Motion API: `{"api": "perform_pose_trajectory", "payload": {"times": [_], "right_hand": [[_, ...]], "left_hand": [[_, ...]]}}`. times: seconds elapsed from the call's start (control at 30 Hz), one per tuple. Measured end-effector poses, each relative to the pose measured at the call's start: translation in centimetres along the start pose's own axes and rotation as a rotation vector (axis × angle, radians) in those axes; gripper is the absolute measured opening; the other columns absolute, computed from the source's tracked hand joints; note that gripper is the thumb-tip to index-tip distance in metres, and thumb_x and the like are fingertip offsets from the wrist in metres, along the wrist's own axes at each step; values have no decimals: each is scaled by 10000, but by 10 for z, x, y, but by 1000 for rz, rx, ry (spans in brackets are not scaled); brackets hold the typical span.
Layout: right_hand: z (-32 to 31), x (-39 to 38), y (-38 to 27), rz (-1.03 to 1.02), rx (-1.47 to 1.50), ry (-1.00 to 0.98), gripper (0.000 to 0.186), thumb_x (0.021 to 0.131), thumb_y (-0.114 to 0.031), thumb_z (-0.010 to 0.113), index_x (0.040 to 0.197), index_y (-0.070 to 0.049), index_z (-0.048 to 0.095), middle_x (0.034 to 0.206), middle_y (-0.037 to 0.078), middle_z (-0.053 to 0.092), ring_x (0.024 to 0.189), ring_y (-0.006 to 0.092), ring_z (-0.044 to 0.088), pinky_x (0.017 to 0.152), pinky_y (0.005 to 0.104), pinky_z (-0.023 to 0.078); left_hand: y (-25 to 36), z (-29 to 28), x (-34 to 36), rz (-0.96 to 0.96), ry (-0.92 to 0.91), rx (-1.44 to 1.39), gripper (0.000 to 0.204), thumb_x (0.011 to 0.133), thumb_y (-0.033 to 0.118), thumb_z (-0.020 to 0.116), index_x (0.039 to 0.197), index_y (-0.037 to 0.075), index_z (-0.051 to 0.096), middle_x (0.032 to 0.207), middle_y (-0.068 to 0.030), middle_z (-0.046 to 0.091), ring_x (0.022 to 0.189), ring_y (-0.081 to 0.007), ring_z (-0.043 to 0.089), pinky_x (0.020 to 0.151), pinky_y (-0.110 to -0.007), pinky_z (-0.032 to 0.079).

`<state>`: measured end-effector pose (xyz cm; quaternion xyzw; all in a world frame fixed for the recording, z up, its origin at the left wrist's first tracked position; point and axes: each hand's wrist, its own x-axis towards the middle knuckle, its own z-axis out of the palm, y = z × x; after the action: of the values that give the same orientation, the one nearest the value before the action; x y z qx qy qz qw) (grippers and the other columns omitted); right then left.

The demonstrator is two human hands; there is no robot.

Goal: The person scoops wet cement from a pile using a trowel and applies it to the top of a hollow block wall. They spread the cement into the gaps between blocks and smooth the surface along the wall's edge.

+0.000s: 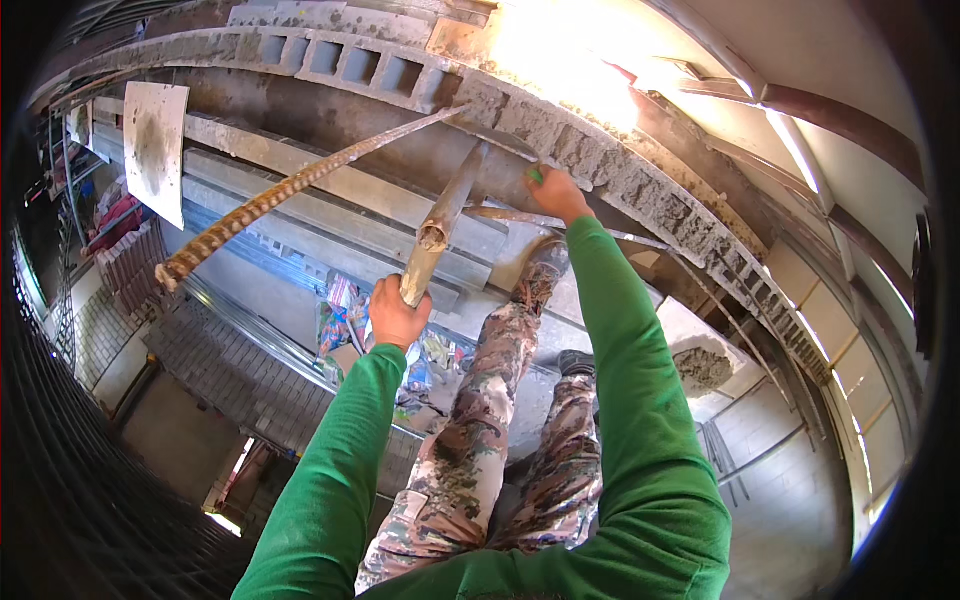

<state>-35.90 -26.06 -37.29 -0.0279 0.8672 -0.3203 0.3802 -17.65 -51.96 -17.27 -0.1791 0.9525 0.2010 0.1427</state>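
My right hand [560,195] is closed around the green handle [535,176] of a trowel. Its grey blade [498,141] lies against the edge of the wet mortar [575,140] along the top of a block wall. Lower and to the left, my left hand [397,312] grips the near end of a pale wooden pole [448,212], which looks like bamboo and slants up toward the wall. A rusty ribbed steel bar [310,178] crosses to the left of the pole, its far end by the mortar.
Open-celled hollow blocks [360,66] form the wall's top on the left. Planks [300,200] run below, with my boot [545,265] on them. A mortar heap [703,368] sits on a board at right. A stained white board [155,150] stands left. Colourful bags [342,315] lie lower down.
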Motion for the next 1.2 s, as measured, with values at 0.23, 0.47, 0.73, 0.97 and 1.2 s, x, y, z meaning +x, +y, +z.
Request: {"api": "perform_pose_trajectory", "payload": {"times": [0.23,0.47,0.73,0.97,1.2], "right_hand": [[-8,-65,-8,143,71,103,411,860,-253,555,1184,0,563,989,311,628,975,433,611,843,488,497],[-45,-17,-77,1,-289,17,399,882,-148,490,1269,-57,524,1123,229,604,1019,403,625,831,458,526],[-69,24,-93,-93,-398,-68,266,871,-138,480,1045,-63,667,1012,208,675,958,345,666,839,430,530],[-143,-136,-57,-136,-47,120,296,822,-125,555,1092,-22,618,910,196,679,848,334,667,754,439,516],[-49,-337,98,451,1223,-134,212,832,-128,569,983,10,623,746,63,614,599,146,560,558,286,491]], "left_hand": [[0,-9,-1,-17,-10,-5,316,714,234,704,878,12,549,823,-196,569,785,-410,558,702,-498,453],[2,-4,-1,-10,34,-12,292,680,205,705,813,21,522,756,-187,565,754,-397,549,676,-496,458],[-4,-5,0,6,54,0,312,685,221,709,822,20,513,772,-188,555,749,-400,547,679,-499,454],[-9,2,4,-15,53,31,332,704,253,707,848,15,525,788,-197,556,772,-414,550,692,-507,450],[-1,17,-21,-147,25,-76,486,733,251,746,1118,-3,593,899,-186,658,807,-334,633,758,-430,494]]}}
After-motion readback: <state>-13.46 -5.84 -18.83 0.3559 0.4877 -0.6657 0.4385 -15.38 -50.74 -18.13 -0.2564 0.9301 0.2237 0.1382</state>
